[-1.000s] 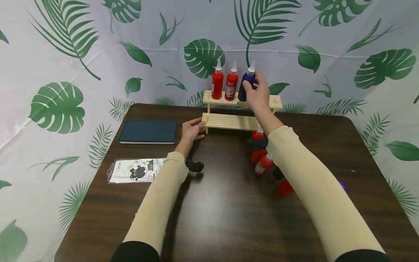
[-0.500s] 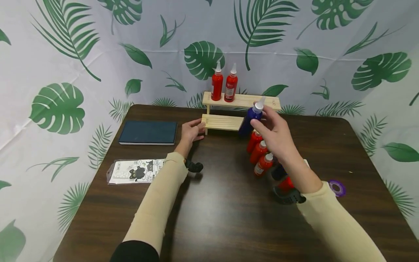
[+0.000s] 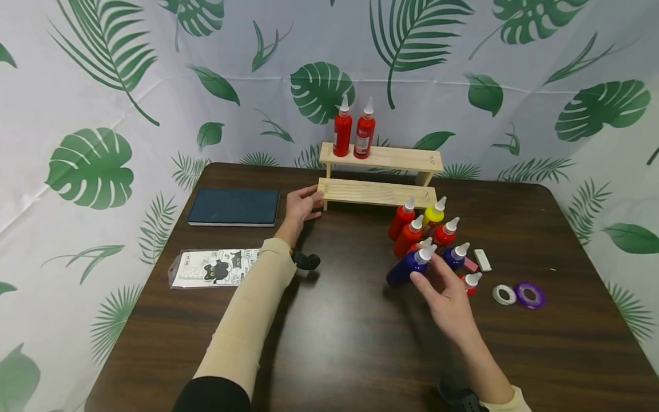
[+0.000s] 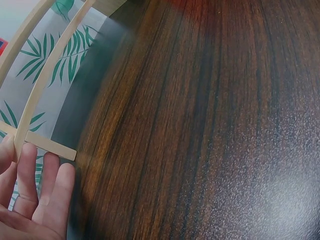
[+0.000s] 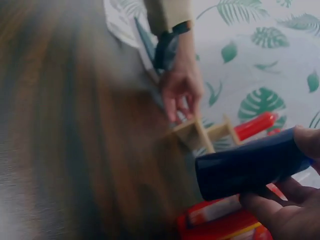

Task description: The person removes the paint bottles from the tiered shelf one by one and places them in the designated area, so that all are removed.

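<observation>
My left hand [image 3: 301, 207] pinches the left end of the two-tier wooden rack [image 3: 370, 191] at its lower shelf. In the left wrist view, the thumb and fingers [image 4: 59, 185] are close about the shelf's end and leg. Two red squeeze bottles [image 3: 342, 134] with white nozzles stand on the upper shelf. A dark blue squeeze bottle [image 3: 404, 270] is tilted in the grip of my right hand [image 3: 448, 297], in front of the bottle group. The right wrist view shows the blue bottle's base [image 5: 202, 177] pointing away from the fingers.
Right of centre, several bottles stand close together, among them a yellow one [image 3: 433, 214] and another blue one [image 3: 455, 256]. Beyond them lie a white eraser [image 3: 482, 260] and a purple tape roll [image 3: 530, 296]. A dark notebook [image 3: 233, 206] and a cat-print packet [image 3: 213, 269] lie left.
My right hand has carried the blue bottle off the rack's upper shelf, down and toward me, to the front of the bottle group. The left hand has stayed at the rack's end.
</observation>
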The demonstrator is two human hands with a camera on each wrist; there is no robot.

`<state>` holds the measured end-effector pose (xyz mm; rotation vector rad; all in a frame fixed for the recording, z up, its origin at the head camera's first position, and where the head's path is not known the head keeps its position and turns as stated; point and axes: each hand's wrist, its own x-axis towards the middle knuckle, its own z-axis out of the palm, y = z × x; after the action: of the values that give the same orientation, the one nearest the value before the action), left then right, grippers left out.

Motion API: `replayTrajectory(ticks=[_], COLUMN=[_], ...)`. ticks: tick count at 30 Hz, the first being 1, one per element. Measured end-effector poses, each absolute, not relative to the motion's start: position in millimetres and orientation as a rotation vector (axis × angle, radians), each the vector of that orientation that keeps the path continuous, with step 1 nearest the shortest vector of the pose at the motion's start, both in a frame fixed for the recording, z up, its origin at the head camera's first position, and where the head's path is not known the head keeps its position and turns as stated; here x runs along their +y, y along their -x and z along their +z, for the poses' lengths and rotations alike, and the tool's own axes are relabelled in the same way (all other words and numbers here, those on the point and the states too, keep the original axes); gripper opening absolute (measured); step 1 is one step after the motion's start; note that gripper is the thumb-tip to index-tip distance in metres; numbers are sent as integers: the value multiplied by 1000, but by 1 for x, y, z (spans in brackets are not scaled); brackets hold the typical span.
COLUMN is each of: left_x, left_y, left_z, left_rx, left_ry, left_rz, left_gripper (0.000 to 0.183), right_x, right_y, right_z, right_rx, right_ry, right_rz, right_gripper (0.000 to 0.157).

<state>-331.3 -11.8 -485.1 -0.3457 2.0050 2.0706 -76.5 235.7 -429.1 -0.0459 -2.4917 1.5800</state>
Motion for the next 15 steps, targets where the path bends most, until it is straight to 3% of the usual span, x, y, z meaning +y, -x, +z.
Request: replayTrajectory(ticks=[15], left_x=[-13], left_y=[332], left_z=[-485], left_rx=[2009], left_ry=[344], left_rz=[2063], left_gripper=[35], right_x=[226], right_y=[62], right_z=[-463], right_rx=[-2383], right_ry=[383], right_rz=[1624], right_gripper=[51])
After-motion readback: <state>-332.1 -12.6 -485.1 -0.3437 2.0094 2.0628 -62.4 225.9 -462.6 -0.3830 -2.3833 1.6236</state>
